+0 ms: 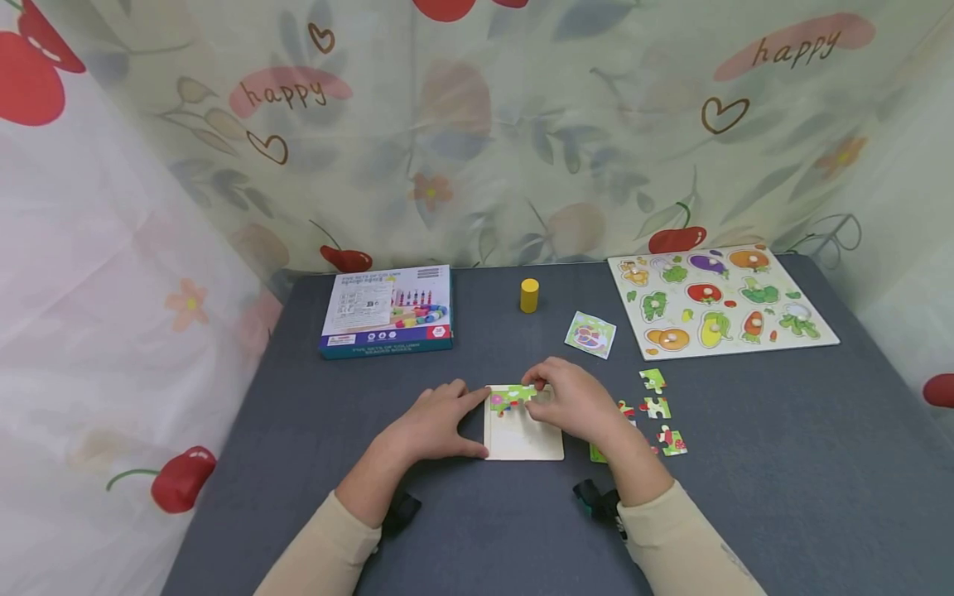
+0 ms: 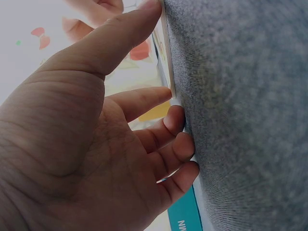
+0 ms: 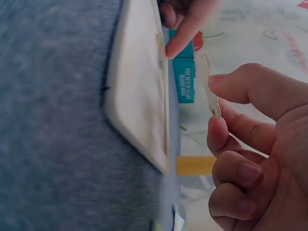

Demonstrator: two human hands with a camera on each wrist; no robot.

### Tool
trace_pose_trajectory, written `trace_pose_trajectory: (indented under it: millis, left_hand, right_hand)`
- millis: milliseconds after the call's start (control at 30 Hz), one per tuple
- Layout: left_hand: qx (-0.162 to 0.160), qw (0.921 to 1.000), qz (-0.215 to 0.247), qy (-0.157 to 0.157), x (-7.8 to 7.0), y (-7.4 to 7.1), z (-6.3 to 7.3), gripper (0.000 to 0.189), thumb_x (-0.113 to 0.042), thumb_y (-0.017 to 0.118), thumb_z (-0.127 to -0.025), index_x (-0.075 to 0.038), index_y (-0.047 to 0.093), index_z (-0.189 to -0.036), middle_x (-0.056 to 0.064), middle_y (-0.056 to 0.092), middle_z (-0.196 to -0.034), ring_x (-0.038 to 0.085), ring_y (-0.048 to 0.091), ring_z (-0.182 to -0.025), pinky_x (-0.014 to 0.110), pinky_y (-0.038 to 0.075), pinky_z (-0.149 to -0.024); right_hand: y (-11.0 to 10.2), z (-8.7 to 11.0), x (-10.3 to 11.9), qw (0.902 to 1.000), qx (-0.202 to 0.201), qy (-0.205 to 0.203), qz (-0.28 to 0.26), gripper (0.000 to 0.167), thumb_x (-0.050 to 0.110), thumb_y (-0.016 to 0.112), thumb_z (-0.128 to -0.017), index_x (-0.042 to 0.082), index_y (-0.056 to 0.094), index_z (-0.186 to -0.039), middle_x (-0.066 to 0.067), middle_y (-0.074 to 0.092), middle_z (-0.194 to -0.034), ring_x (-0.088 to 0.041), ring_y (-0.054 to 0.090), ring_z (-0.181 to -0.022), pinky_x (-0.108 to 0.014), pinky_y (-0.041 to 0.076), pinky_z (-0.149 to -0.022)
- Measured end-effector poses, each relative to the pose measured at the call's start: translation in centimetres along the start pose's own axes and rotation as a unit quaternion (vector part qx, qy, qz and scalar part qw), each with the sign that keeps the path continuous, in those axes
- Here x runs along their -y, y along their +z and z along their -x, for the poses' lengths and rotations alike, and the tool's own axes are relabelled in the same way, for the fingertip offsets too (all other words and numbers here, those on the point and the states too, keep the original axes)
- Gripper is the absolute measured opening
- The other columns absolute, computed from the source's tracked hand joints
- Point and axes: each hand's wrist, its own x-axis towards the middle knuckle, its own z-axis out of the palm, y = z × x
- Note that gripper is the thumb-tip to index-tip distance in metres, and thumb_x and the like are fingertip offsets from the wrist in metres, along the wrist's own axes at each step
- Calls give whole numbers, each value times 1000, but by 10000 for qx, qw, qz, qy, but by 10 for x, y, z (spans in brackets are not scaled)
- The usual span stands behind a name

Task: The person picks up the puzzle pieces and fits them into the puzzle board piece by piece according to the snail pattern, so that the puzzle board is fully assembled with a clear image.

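A small pale wooden puzzle tray lies flat on the dark table, with joined green pieces along its upper left. My left hand touches the tray's left side, index fingertip at the top corner and thumb at the bottom one, its other fingers loosely bent. Above the tray's upper right, my right hand pinches a jigsaw piece between thumb and fingers. The right wrist view has this piece edge-on, raised off the tray, its picture side hidden.
Several loose jigsaw pieces lie right of the tray, some behind my right forearm. Behind stand a boxed set at left and a yellow cylinder. A picture card and a vegetable puzzle board lie at right.
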Motion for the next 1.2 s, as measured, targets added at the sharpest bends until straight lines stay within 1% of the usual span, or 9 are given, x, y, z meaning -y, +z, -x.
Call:
trace_pose_trajectory:
  millis: [167, 367, 600, 767, 867, 967, 1133, 1200]
  left_hand:
    - [26, 10000, 39, -39, -1, 0, 0, 95, -62, 81, -80, -25, 43, -158, 3, 52, -117, 20, 47, -98, 38, 41, -81]
    - [18, 10000, 19, -13, -2, -1, 0, 94, -61, 81, -80, -25, 43, -158, 3, 52, -115, 19, 47, -97, 37, 41, -81]
    - [3, 10000, -35, -1, -2, -1, 1, 95, -62, 81, -80, -25, 42, -159, 3, 52, -118, 19, 47, -99, 37, 41, -82]
    - [19, 10000, -19, -4, -3, -2, 1, 95, -62, 80, -80, -25, 42, -159, 4, 52, -119, 20, 47, -99, 37, 41, -82]
    - [8, 10000, -23, 3, -2, -2, 1, 95, -62, 80, -80, -25, 42, -159, 4, 52, -118, 20, 47, -99, 37, 41, -81]
    - [-10, 10000, -38, 19, -1, -2, 1, 95, -62, 80, -80, -25, 42, -159, 4, 52, -117, 20, 46, -98, 37, 41, -81]
    - [-9, 10000, -56, 17, -2, -2, 2, 95, -62, 80, -81, -25, 42, -159, 3, 51, -117, 20, 46, -97, 37, 41, -82]
    - [-2, 10000, -75, 16, -2, -2, 2, 95, -62, 80, -81, -25, 41, -159, 3, 51, -116, 19, 46, -97, 37, 41, -82]
  right_hand:
    - [6, -2, -5, 9999, 23, 119, 4, 22, 17, 81, -83, 11, 75, -103, 1, 61, -91, -16, 55, -81, -35, 47, -75]
    - [11, -3, -8, 9997, 26, 239, 48, 23, 18, 83, -83, 11, 76, -104, 1, 61, -90, -15, 56, -80, -36, 48, -76]
    - [16, -4, -12, 9991, 124, 387, 126, 22, 19, 84, -86, 11, 77, -105, 3, 57, -85, -15, 52, -78, -35, 44, -74]
    - [17, -4, -10, 9987, 140, 465, 162, 22, 20, 84, -85, 11, 77, -104, 4, 56, -84, -14, 51, -77, -35, 43, -72]
    - [18, -4, -10, 9983, 113, 519, 245, 22, 21, 84, -85, 12, 78, -104, 5, 57, -85, -14, 53, -77, -35, 45, -72]
    - [18, -4, -9, 9979, 46, 576, 293, 22, 21, 86, -84, 12, 81, -104, 5, 61, -87, -14, 57, -79, -35, 48, -72]
    - [19, -2, -8, 9971, -71, 688, 303, 17, 22, 88, -82, 15, 85, -98, 5, 64, -89, -14, 60, -78, -33, 48, -66]
    - [18, -1, -8, 9969, -40, 635, 467, 17, 23, 88, -82, 16, 85, -98, 5, 63, -88, -13, 58, -74, -32, 46, -62]
